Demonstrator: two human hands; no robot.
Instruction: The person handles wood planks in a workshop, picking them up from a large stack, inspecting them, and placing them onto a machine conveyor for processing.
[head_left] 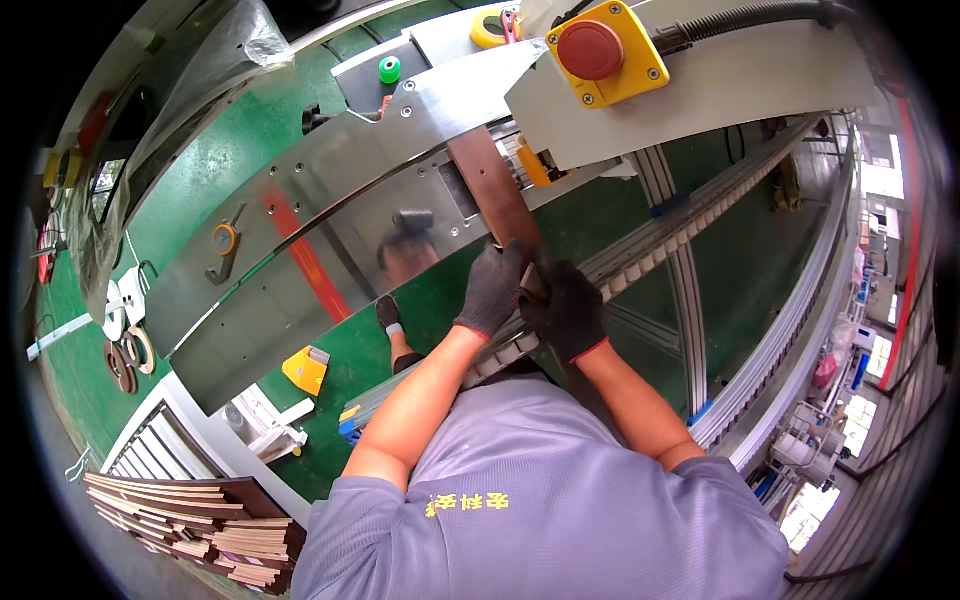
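Note:
A long brown board point(492, 190) lies across the metal machine table point(375, 235), its far end close to the yellow-and-metal part of the machine. At its near end, my left hand point(493, 288) in a dark glove grips the left edge with fingers bent. My right hand point(566, 312), gloved too, closes around the right side of the same end, just below and to the right of my left hand. Between the hands a small lighter edge shows, perhaps the board's end. My fingertips are partly hidden.
A red emergency-stop button point(590, 50) sits on a yellow box at the top. A roller rail point(650, 260) runs diagonally to the right of my hands. Stacked brown strips point(200, 530) lie lower left. An orange-knobbed clamp point(225, 240) rests on the table, and a yellow block point(305, 370) stands below it.

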